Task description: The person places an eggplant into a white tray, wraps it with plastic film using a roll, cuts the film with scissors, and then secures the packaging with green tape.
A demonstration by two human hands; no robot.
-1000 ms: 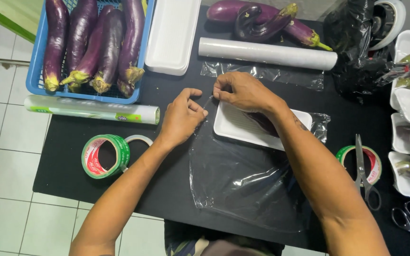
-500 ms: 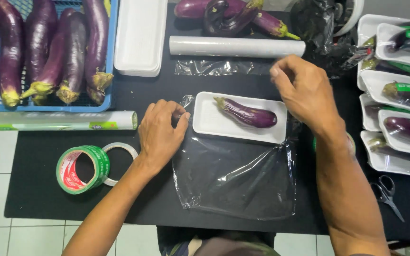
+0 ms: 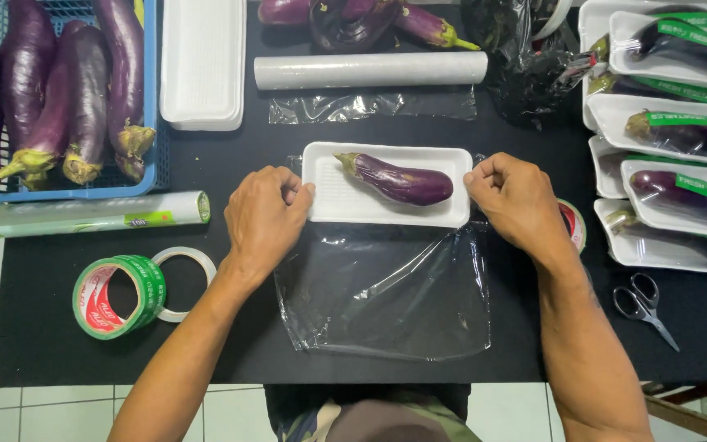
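Observation:
A white foam tray lies on a sheet of clear plastic film in the middle of the black table. One purple eggplant rests in the tray, stem to the left. My left hand touches the tray's left end, fingers curled at the film's edge. At the tray's right end my right hand pinches the film. Whether either hand truly grips the film is hard to tell.
A blue basket of eggplants stands at the back left beside a stack of white trays. A film roll lies behind, a boxed roll and tape rolls left, wrapped trays and scissors right.
Both hands came down from the film's far edge to the two ends of the tray. The eggplant in the tray, covered by the right arm a second ago, now shows.

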